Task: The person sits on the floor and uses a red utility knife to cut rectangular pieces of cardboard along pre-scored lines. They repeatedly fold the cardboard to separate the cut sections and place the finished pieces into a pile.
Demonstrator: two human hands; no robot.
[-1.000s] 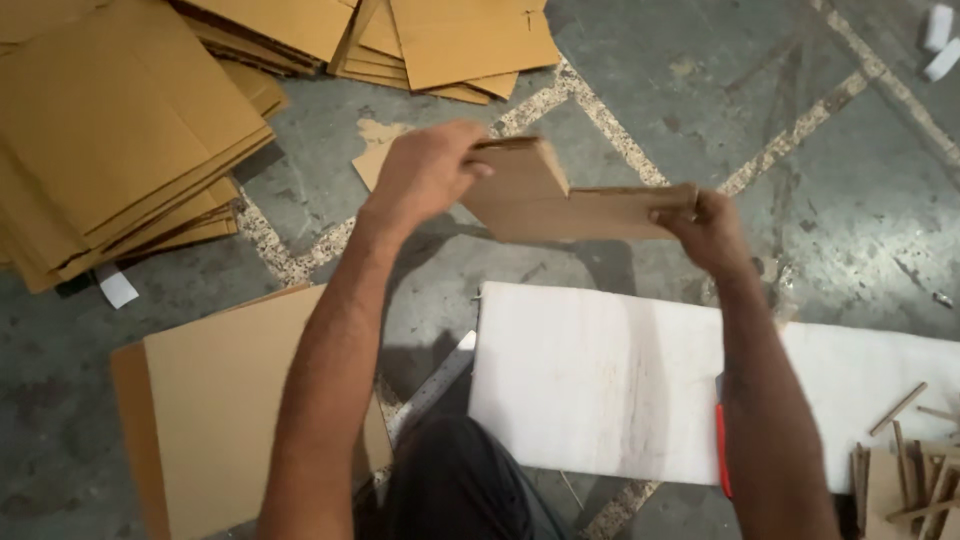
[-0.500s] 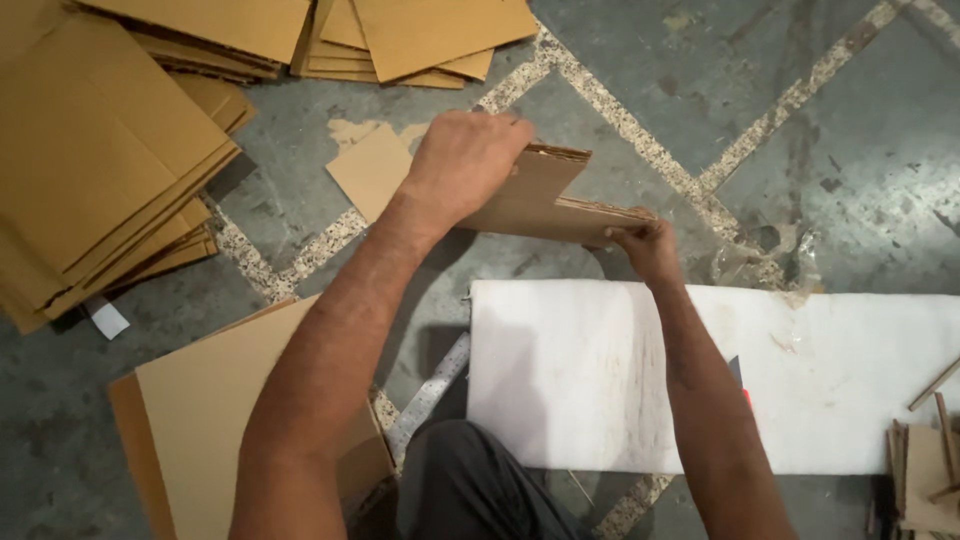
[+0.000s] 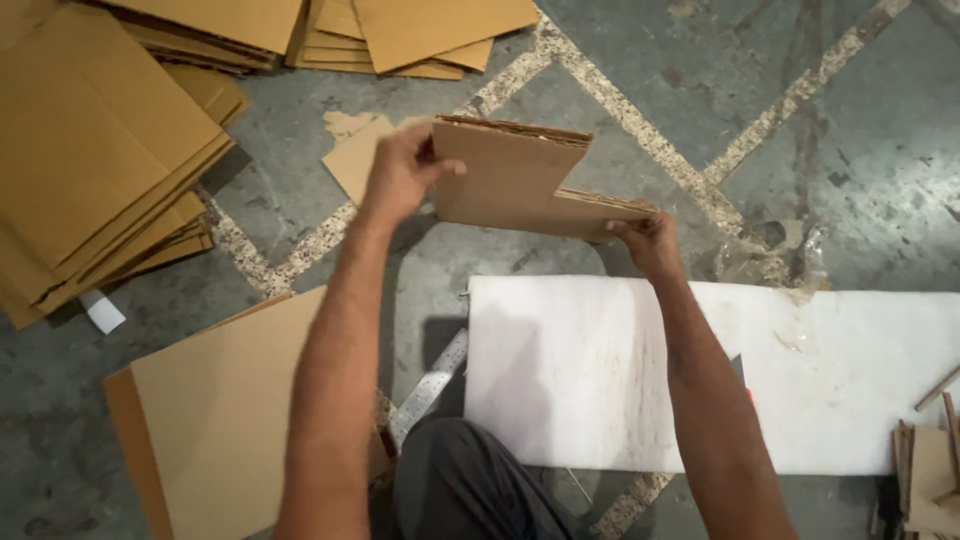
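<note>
We count two hands [image 3: 400,175], one white board [image 3: 600,380], one ruler [image 3: 428,388], three cardboard stacks [image 3: 90,170].

Flattened brown carton blanks are lying in a stack [image 3: 90,170] at the left of the floor, more are fanning out in a pile [image 3: 400,30] along the top edge, and no labels, signs or screens are showing.

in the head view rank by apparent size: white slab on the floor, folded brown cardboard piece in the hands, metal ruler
1. White slab
2. Folded brown cardboard piece, though held nearer the camera, so it looks enlarged
3. Metal ruler, partly hidden
</note>
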